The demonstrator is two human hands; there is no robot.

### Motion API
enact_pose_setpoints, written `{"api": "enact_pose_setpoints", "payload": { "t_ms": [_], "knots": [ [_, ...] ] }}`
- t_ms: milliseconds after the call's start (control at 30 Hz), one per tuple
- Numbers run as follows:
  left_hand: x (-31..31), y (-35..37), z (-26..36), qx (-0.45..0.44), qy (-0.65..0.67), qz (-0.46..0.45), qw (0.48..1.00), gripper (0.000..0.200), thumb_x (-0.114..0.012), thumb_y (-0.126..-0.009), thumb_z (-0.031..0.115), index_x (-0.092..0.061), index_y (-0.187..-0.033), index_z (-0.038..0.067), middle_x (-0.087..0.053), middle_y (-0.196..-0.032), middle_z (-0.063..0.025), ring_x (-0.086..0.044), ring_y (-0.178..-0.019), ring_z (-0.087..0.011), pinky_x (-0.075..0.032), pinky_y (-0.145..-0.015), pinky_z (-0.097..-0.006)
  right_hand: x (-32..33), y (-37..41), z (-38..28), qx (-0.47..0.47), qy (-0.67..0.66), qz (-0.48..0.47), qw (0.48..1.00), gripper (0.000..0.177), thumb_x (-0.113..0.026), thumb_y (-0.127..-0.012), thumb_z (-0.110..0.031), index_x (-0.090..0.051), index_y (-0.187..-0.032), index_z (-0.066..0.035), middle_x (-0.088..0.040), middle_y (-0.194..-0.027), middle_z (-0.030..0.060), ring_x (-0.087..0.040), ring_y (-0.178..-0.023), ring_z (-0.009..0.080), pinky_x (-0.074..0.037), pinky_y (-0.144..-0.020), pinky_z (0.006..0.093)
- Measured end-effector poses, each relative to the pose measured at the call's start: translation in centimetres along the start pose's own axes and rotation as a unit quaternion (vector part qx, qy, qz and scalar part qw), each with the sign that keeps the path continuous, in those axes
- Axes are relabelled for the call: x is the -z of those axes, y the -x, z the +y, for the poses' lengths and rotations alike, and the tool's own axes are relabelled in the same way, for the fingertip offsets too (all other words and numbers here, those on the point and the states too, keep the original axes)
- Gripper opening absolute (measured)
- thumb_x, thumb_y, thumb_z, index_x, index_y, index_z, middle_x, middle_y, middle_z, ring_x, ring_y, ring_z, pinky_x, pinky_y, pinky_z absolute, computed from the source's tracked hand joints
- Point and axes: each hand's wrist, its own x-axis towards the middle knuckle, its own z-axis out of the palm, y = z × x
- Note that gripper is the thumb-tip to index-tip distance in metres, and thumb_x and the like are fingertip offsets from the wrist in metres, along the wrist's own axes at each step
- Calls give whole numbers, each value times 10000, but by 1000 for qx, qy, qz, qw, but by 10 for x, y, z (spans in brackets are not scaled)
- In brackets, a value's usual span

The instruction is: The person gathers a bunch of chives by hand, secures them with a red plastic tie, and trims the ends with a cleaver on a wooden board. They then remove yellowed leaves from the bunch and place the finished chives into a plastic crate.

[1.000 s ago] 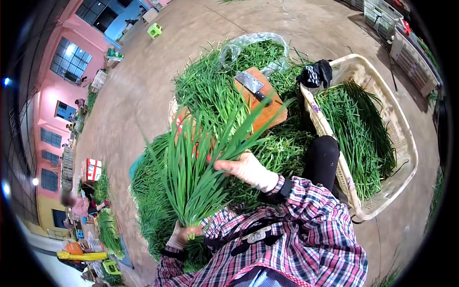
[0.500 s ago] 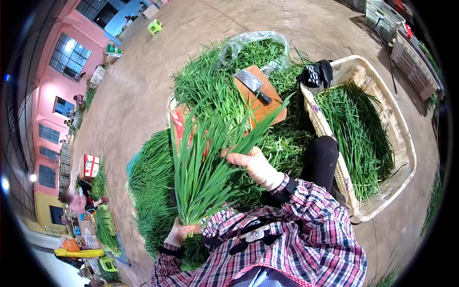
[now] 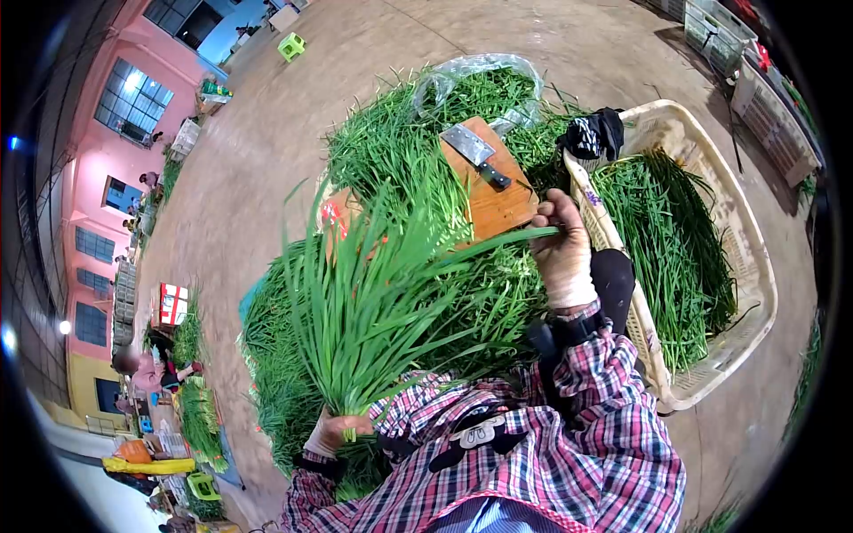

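My left hand (image 3: 336,430) is wrapped round the lower end of a bunch of garlic chives (image 3: 364,320), whose long flat leaves fan out upward. Off to the right, my right hand (image 3: 562,253) pinches the tips of a few chive leaves (image 3: 502,238) between thumb and fingers, stretching them sideways from the bunch. Just beyond that hand lies a wooden chopping board (image 3: 502,206) with a cleaver (image 3: 475,155) on it. Heaps of loose chives (image 3: 391,133) surround the board and the bunch. Both wrists are wrapped in pale cloth.
At the right stands a cream plastic crate (image 3: 755,258) with chives (image 3: 662,258) inside and dark gloves (image 3: 593,135) over its corner. A clear plastic bag (image 3: 480,67) lies on the far heap. Another person (image 3: 153,369) sits at the left; a green stool (image 3: 290,46) stands farther off.
My right hand has moved right and up, away from the bunch, drawing a few leaves out sideways. My left hand keeps its hold on the lower end, nearly unmoved.
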Motion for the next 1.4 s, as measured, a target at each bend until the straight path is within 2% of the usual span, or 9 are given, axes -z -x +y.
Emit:
{"api": "enact_pose_setpoints", "payload": {
  "t_ms": [133,400,667,800,967,1167,1267,1333,1400],
  "knots": [
    [37,-9,-76,-35,295,-73,952,333,-653,-806,145,-636,-1086,-34,-636,-729,-91,-629,-675,-248,-524,-676,-386,16,5,-7,0,42,-10,999,278,-636,-923,-263,-608,-1102,-52,-606,-851,1,-560,-730,122,-473,-660,262],
    [-15,-1,27,-11,260,21,965,217,-668,-731,151,-610,-874,-1,-562,-641,-74,-594,-614,-270,-499,-631,-406,29,34,30,-218,235,-91,943,415,-626,-928,-363,-606,-1170,-26,-648,-908,50,-609,-757,149,-515,-675,301],
    [-16,-5,23,-8,220,-21,975,254,-689,-735,126,-630,-941,-12,-568,-668,-66,-595,-634,-249,-497,-625,-396,44,43,76,-272,263,-194,905,800,-651,-901,-464,-289,-1491,-63,-584,-1257,60,-603,-1061,159,-481,-922,347],
    [-16,-8,37,0,161,4,987,484,-713,-743,55,-566,-1200,-8,-672,-1007,-144,-676,-790,-246,-562,-689,-384,17,32,94,-302,210,-198,909,795,-704,-836,-486,-369,-1471,-144,-525,-1316,-23,-537,-1068,152,-468,-849,368],
    [13,-16,65,-3,53,25,998,498,-866,-701,259,-654,-1087,28,-705,-884,-42,-637,-693,-97,-517,-578,-260,-34,7,67,-144,108,-99,979,396,-671,-875,-319,-624,-1184,-76,-634,-951,16,-588,-849,155,-510,-792,335],
    [14,-22,132,-94,-114,133,980,404,-660,-805,-32,-601,-1204,-27,-688,-1091,-33,-615,-968,-74,-492,-871,-241,-14,-9,24,-85,-6,-118,989,408,-611,-947,-259,-486,-1269,-42,-490,-726,-25,-511,-649,147,-486,-650,318],
    [23,-31,140,-266,-273,191,904,505,-641,-730,-56,-601,-1228,14,-700,-1068,-72,-661,-926,-170,-514,-851,-279,17,-20,15,-87,-22,-120,989,352,-604,-954,-247,-532,-1230,-41,-501,-728,-22,-504,-664,147,-472,-675,315],
    [35,-29,158,-348,-527,201,748,741,-701,-528,58,-572,-1259,71,-623,-910,-146,-595,-798,-382,-513,-753,-398,9,-10,5,-7,14,-54,998,302,-586,-957,-240,-566,-1197,-57,-502,-751,-14,-506,-654,143,-454,-599,266],
    [36,-24,179,-367,-648,226,628,826,-722,-507,69,-526,-1308,111,-585,-863,-113,-582,-779,-334,-487,-695,-422,12,1,-28,-7,42,-27,999,293,-596,-950,-192,-570,-1204,-49,-553,-785,-16,-525,-702,124,-461,-678,265]
  ]
}}
